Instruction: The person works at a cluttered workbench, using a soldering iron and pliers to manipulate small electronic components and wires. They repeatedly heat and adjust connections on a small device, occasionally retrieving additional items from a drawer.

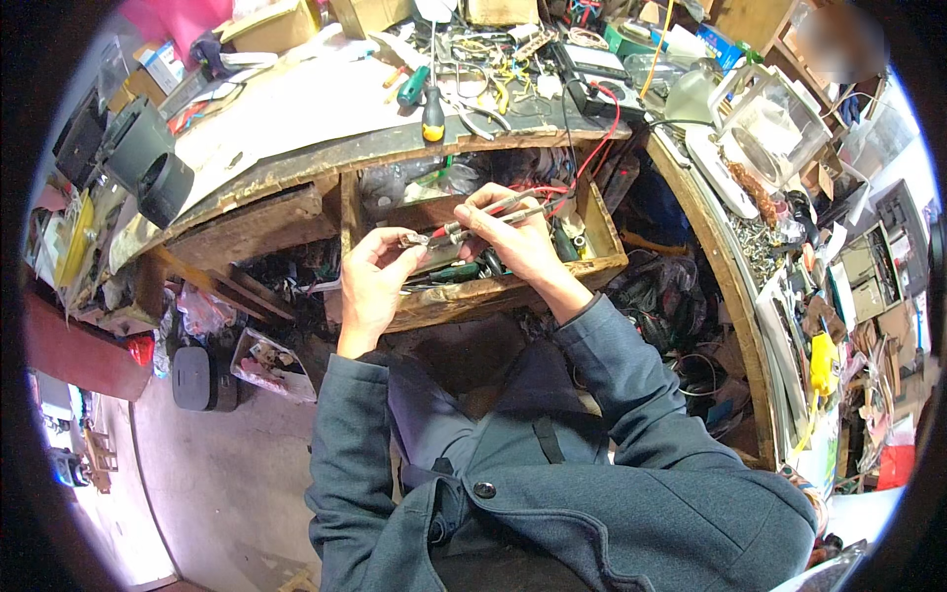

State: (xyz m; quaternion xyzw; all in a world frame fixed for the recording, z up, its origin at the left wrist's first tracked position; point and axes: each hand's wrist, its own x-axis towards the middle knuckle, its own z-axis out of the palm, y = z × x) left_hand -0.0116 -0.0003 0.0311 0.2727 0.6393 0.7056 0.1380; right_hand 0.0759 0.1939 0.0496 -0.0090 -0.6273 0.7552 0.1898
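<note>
My left hand (371,286) pinches a small metallic part (413,240) between thumb and fingertips. My right hand (525,249) is closed around a pair of test probes (515,213), held side by side, with their front ends pointing left at that part. Whether the tips touch it is too small to tell. From the probes a red test lead (613,116) and a dark one run up to the bench. Both hands are above an open wooden drawer (493,302) holding tools and plastic bags, partly hidden by my fingers.
On the worn bench edge lie a yellow-and-black screwdriver (432,116), a green-handled screwdriver (413,87) and pliers (480,116). A black cylindrical fixture (148,163) juts out at left. A cluttered side bench (725,306) curves along my right. A box of scraps (273,364) stands on the floor.
</note>
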